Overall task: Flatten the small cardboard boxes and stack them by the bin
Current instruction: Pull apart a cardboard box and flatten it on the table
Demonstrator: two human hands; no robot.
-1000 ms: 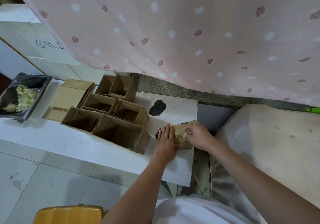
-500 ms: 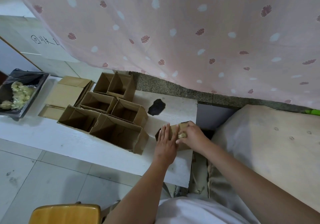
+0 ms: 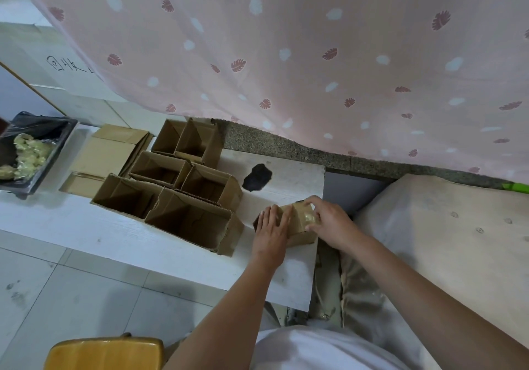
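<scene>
A small taped cardboard box [image 3: 300, 221] stands near the right end of the white table [image 3: 86, 232]. My left hand [image 3: 270, 226] lies flat on its left top with straight fingers. My right hand [image 3: 329, 221] curls its fingers round the box's right top edge, at the clear tape. Several open brown boxes [image 3: 189, 218] stand in a cluster to the left. A stack of flattened boxes [image 3: 106, 158] lies beyond them, beside the black-lined bin [image 3: 61, 138] at the far left.
A pink patterned curtain [image 3: 315, 55] hangs over the back. A dark stain [image 3: 257, 177] marks the tabletop. A covered surface [image 3: 458, 241] stands to the right, with a narrow gap beside the table. A yellow wooden stool [image 3: 106, 354] sits below on the tiled floor.
My right hand has shifted from the box's middle seam toward its right top edge. The left hand stays flat on the box. The view has drifted slightly.
</scene>
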